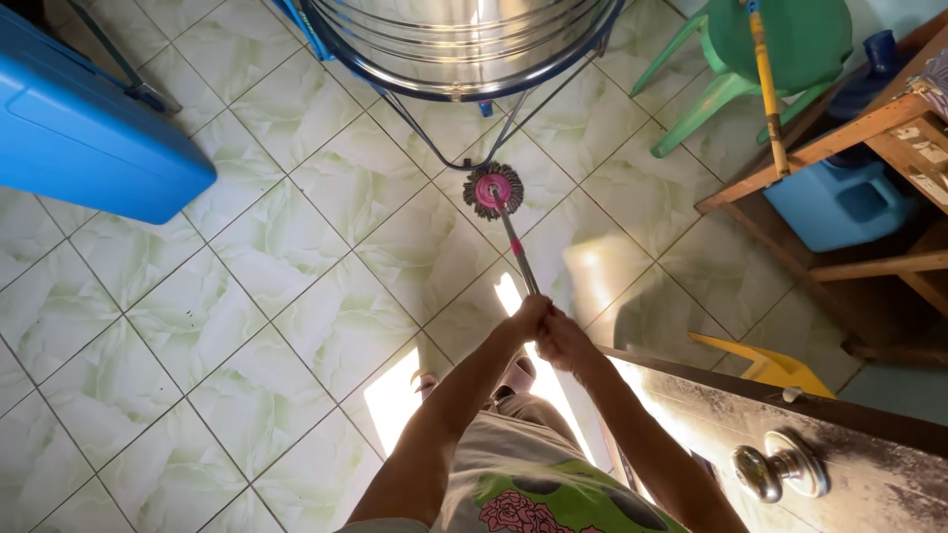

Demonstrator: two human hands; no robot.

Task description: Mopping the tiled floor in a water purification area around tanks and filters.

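Two hands | left hand (pixel 528 318), right hand (pixel 563 341) clenched on mop (pixel 495 190) | steel drum (pixel 464 44) contents hidden

Floor (pixel 197 316): pale green marbled tiles, glossy. Resting on it: round mop head (pixel 493 190), metal drum stand (pixel 464 148), green plastic chair (pixel 711 94), blue jerrycan (pixel 839 202), wooden table legs (pixel 790 247).

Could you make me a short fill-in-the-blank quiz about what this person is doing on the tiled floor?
1. Both hands, left hand and right hand, grip the handle of a ____.
2. The mop head has a ____ centre.
3. The mop head rests on the tiled ____.
4. The door knob at lower right is ____-coloured.

Missing words: mop; pink; floor; silver
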